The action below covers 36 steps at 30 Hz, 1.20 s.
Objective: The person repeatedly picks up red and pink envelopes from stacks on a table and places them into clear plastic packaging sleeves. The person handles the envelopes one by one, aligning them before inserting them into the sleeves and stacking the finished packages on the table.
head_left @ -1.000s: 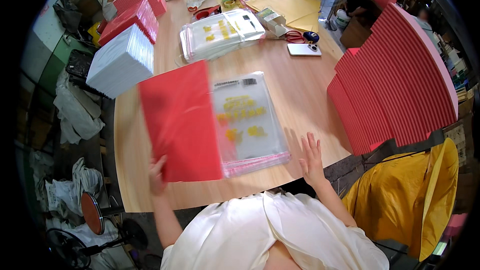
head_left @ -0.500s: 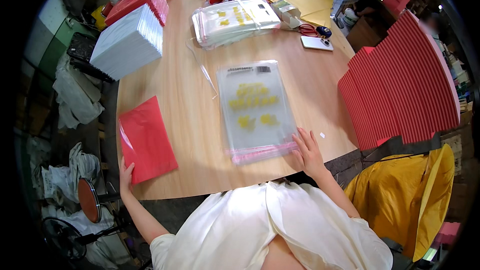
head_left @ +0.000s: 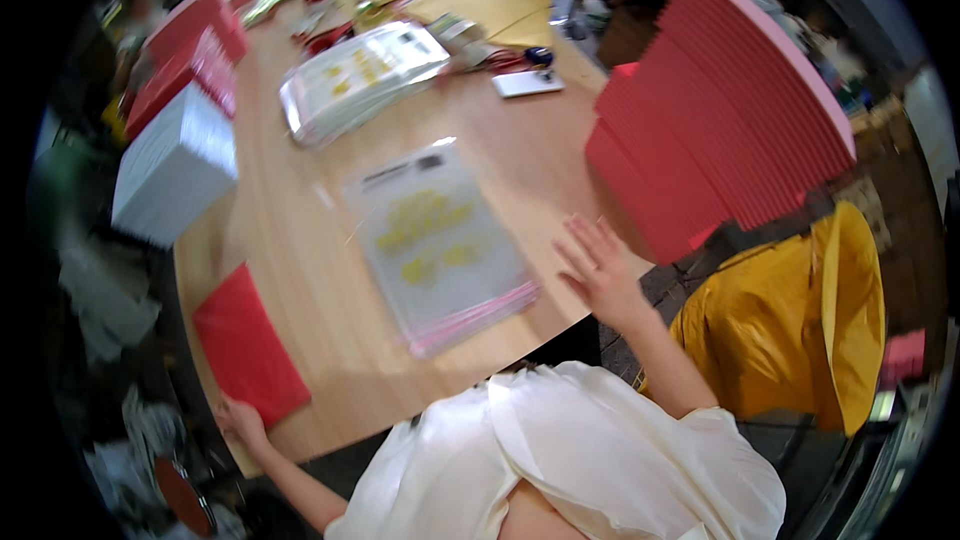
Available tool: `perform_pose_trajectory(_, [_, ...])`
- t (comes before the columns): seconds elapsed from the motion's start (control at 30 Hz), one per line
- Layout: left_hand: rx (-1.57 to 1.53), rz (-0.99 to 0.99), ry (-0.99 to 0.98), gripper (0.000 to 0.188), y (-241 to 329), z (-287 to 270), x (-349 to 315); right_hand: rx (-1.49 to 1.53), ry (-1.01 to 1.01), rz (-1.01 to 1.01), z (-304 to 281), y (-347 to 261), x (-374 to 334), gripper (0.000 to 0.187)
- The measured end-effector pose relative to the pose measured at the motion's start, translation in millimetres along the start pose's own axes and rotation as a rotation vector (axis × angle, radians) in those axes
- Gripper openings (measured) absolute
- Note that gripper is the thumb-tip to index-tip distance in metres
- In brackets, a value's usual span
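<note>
While left hand (head_left: 238, 420) touches red envelope (head_left: 245, 345), right hand (head_left: 597, 265) apart

I have one view only, from the head camera, looking steeply down and forward over the table (head_left: 300, 270). It sits close above the torso; the fisheye bends the edges, and the frame is tilted and blurred. No second view overlaps it.

A packing workshop: a long wooden table (head_left: 300, 240) loaded with red envelope stacks (head_left: 720, 110), clear plastic bags (head_left: 360, 75), scissors and tape.
</note>
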<state>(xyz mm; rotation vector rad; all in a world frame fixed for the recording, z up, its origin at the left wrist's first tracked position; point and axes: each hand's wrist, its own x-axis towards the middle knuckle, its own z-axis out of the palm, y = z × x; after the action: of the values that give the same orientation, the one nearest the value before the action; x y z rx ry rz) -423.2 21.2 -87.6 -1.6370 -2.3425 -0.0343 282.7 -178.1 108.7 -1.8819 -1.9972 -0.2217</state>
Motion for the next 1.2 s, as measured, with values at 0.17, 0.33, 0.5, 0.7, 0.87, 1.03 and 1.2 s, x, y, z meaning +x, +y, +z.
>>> perform_pose_trajectory(0.17, [-0.183, 0.110, 0.186, 0.039, 132, -106, -32, -0.334, 0.609, 0.012, -188, 47, 42, 0.042])
perform_pose_trajectory(0.33, [-1.038, 0.640, 0.154, 0.026, 295, -143, -57, -0.497, 0.446, 0.261, -293, 112, 57, 0.027])
perform_pose_trajectory(0.5, [-1.282, 1.156, -0.156, 0.033, 439, -299, -152, -0.414, 0.221, 0.348, -310, 145, 66, 0.028])
perform_pose_trajectory(0.7, [-1.507, 1.602, -0.116, 0.038, 530, -435, -203, -0.434, 0.206, 0.348, -318, 142, 72, 0.025])
perform_pose_trajectory(0.87, [-1.583, 1.672, -0.177, 0.055, 586, -506, -224, -0.428, 0.159, 0.315, -323, 153, 74, 0.024])
perform_pose_trajectory(1.03, [-1.579, 1.663, -0.091, 0.064, 624, -546, -238, -0.415, 0.172, 0.249, -328, 164, 73, 0.027])
perform_pose_trajectory(1.2, [-1.560, 1.641, -0.054, 0.065, 637, -565, -248, -0.335, 0.143, 0.324, -333, 166, 75, 0.027])
